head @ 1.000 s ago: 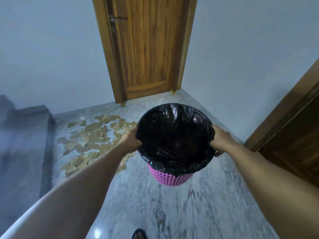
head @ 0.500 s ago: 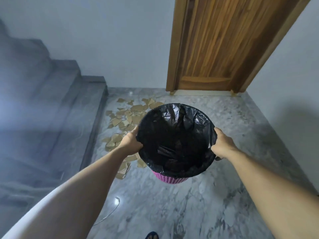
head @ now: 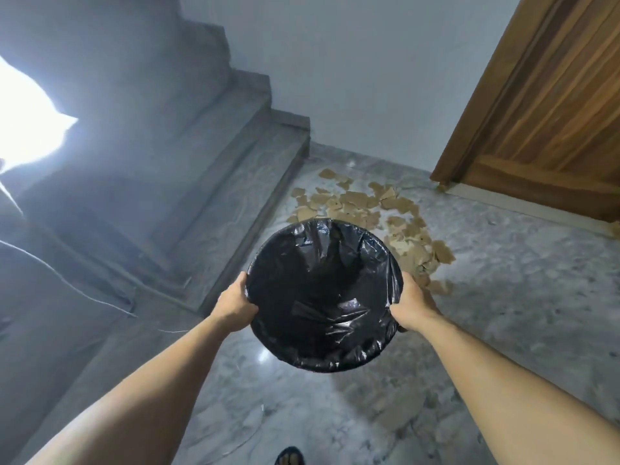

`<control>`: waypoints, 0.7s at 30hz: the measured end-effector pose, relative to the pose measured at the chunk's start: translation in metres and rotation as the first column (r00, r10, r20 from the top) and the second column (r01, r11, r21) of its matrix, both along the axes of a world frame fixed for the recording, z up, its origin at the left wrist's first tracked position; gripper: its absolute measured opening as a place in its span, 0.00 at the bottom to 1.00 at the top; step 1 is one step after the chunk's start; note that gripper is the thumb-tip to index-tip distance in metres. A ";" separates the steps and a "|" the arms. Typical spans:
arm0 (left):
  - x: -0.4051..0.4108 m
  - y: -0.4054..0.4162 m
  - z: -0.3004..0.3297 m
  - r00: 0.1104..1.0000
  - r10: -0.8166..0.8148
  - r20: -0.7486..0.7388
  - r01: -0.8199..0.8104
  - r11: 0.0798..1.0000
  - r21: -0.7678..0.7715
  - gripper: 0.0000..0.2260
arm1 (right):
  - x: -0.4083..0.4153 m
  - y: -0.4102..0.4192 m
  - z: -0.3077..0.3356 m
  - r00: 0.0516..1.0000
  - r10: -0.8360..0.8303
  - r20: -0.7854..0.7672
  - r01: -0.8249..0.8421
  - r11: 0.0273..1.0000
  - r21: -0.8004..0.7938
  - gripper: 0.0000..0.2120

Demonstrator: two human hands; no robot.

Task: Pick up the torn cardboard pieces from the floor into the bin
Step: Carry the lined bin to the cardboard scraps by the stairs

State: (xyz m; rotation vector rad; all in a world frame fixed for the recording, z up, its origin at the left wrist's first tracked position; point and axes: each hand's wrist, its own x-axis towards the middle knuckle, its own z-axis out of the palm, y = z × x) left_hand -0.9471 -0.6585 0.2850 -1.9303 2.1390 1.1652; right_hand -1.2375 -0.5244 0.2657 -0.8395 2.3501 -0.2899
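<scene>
A person carries a bin (head: 323, 297) lined with a black plastic bag (head: 335, 317) above a grey marble floor (head: 503, 297), the left hand (head: 235, 305) and right hand (head: 414, 305) gripping opposite sides of its rim, fingers curled over the bag's edge. Torn cardboard pieces (head: 372, 209) lie scattered on the floor just beyond the bin, between the foot of a stone staircase (head: 208, 196) and a wooden door (head: 553, 129). The bag's inside looks dark; any contents cannot be made out. A sandalled foot (head: 290, 457) shows at the bottom edge.
</scene>
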 end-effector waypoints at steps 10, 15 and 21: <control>0.119 -0.046 -0.125 0.975 0.224 0.013 -0.224 0.974 0.033 0.24 | 0.098 -0.105 -0.123 0.975 0.159 0.156 -0.153 0.987 -0.047 0.28; 0.165 -0.066 -0.208 0.957 0.288 0.034 -0.289 0.957 0.009 0.26 | 0.146 -0.148 -0.214 0.951 0.250 0.183 -0.245 0.968 -0.049 0.27; 0.219 -0.080 -0.324 0.924 0.383 0.026 -0.380 0.922 -0.076 0.22 | 0.193 -0.182 -0.324 0.912 0.373 0.173 -0.354 0.926 -0.132 0.26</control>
